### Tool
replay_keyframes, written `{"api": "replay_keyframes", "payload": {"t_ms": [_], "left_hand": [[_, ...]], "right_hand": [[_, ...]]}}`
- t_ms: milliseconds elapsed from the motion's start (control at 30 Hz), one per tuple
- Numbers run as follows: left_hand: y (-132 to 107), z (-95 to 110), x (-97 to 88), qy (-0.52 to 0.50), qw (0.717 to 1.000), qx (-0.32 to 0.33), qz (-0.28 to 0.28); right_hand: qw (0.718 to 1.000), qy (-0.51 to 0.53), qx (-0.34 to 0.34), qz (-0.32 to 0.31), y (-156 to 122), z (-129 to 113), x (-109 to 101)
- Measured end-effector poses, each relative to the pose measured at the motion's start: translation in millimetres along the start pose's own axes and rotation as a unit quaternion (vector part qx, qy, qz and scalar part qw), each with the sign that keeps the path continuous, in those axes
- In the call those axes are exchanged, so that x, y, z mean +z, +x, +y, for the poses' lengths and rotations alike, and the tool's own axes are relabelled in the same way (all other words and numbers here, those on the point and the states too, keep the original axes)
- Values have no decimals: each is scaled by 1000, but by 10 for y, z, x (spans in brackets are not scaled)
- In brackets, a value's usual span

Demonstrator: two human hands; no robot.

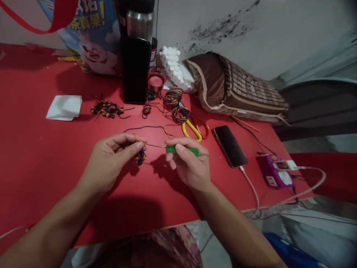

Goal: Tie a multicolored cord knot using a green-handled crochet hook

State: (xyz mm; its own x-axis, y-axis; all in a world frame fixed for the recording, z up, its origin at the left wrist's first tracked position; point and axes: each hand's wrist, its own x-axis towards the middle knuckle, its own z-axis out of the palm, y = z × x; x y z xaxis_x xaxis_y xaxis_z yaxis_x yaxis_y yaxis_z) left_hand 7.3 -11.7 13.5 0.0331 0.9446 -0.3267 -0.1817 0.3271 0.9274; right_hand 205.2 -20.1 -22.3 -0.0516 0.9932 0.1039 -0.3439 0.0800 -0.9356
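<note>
Between thumb and fingers, my left hand (pixel 115 154) pinches a small crocheted piece (pixel 139 158) of dark blue, orange and red yarn. My right hand (pixel 191 162) is closed around the green handle of a crochet hook (pixel 182 150). The hook's thin metal shaft points left and reaches the yarn at my left fingertips; its very tip is hard to make out. A multicoloured strand (pixel 150 127) runs over the table just beyond my hands. Farther back lie a wound ball of the same yarn (pixel 173 97) and a looser coil (pixel 181 114).
Scissors (pixel 192 130) with yellow and red handles lie beyond my right hand. A charging phone (pixel 230 146) and a purple power socket (pixel 275 171) are to the right. Finished-looking yarn pieces (pixel 107 108), folded white paper (pixel 64 107) and an upright black phone (pixel 135 70) stand or lie behind.
</note>
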Motion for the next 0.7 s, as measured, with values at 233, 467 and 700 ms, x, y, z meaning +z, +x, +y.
{"api": "replay_keyframes", "payload": {"t_ms": [233,467,700], "left_hand": [[13,-12,-9,14,1000,3,8],[6,-27,-18,1,1000,5,1],[5,-36,-8,20,999,23,22]], "right_hand": [[999,-30,-6,15,-28,24,-3],[1000,-22,13,17,-15,4,16],[1000,6,-9,19,-15,-12,17]]}}
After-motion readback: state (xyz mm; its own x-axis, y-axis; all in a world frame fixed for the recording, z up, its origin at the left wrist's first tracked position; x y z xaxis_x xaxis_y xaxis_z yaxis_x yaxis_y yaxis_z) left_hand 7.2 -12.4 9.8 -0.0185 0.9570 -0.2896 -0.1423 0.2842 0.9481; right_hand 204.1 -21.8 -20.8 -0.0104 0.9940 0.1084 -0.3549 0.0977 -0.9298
